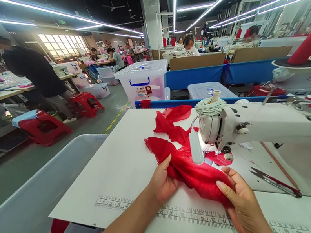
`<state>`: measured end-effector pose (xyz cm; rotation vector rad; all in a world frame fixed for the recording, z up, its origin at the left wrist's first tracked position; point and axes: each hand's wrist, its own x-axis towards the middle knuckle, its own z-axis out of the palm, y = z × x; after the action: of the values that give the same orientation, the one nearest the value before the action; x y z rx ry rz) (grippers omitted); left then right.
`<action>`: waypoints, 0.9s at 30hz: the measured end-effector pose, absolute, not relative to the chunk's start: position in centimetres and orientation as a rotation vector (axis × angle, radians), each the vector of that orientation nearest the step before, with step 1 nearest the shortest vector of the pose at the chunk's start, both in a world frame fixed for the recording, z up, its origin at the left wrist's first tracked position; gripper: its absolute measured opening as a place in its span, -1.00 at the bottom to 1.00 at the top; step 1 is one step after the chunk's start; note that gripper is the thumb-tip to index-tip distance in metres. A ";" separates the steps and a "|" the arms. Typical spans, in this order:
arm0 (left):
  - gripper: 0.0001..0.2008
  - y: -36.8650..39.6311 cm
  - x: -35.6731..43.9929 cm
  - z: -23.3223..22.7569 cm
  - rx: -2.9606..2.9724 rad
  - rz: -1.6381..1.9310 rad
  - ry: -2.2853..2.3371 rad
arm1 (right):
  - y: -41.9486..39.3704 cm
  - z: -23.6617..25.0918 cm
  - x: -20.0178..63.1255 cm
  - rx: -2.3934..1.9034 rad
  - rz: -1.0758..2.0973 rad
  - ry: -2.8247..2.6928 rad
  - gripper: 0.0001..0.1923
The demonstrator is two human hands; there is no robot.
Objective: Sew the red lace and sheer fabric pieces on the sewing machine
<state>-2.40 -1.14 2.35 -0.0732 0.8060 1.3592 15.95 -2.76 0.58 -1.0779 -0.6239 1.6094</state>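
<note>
A piece of thin red fabric [193, 174] stretches between my two hands in front of the sewing machine [217, 123]. My left hand [164, 181] grips its left part, thumb on top and the other fingers underneath. At the right end, my right hand [238, 194] pinches the cloth between thumb and fingers. More red fabric [172, 123] lies bunched behind, reaching toward the needle area. A small pale lamp [197, 147] shines beside the machine head and covers part of the cloth.
Thread snips [275, 182] lie on the white table [100, 163] to the right. A printed ruler [201, 218] runs along the front edge. Red thread cones [310, 45] stand above. A translucent bin [43, 181] sits at the left, with lidded boxes [142, 78] behind.
</note>
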 end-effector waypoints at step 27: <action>-0.93 -0.9 -3.1 1.7 0.050 1.482 0.977 | -3.3 1.0 16.0 -1.032 1.681 -0.700 -0.41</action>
<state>-3.09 -0.93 1.67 0.0499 0.9766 1.4819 15.98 -3.33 1.03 -1.0320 -0.7001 1.6811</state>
